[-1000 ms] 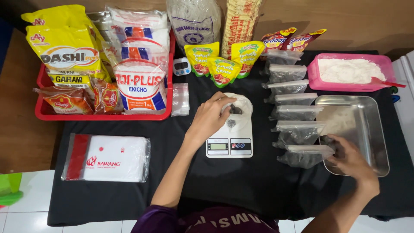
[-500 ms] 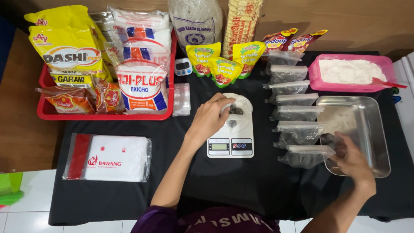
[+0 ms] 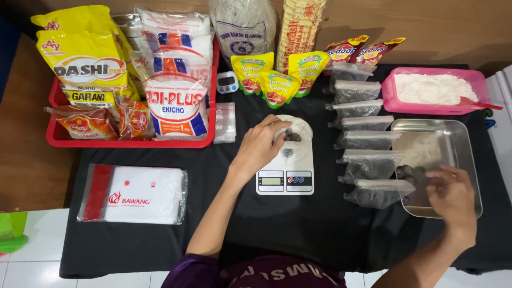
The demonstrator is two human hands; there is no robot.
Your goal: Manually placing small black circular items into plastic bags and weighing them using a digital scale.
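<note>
Black cloth (image 3: 160, 250) covered the table, and we worked over it with both arms reaching forward from the lower edge of the view. Our left forearm ran up and to the right, the wrist bent slightly, and the left hand (image 3: 260, 148) lay on the white kitchen scale (image 3: 286, 162). Its fingers curled over a clear bag (image 3: 294, 133) on the weighing plate, holding the bag's mouth; small dark lumps showed inside. Our right forearm entered at the lower right corner. The right hand (image 3: 452, 194) hovered palm-down over the near part of the steel tray (image 3: 458, 138), fingers bent together toward a cluster of dark round pieces (image 3: 412, 172) on the tray floor. We could not tell whether the fingertips pinched a piece, because the back of the hand hid them.

Between scale and tray, a column of filled clear bags (image 3: 365, 140) lay stacked toward us, their contents dark and hard to make out through the plastic. Behind the tray stood a pink tub (image 3: 394, 98) of white powder. A red basket (image 3: 128, 142) of large packets stood at far left, with a flat white packet (image 3: 136, 193) near it. The scale's display was too small to read. Our torso was cut off at the frame's lower edge.
</note>
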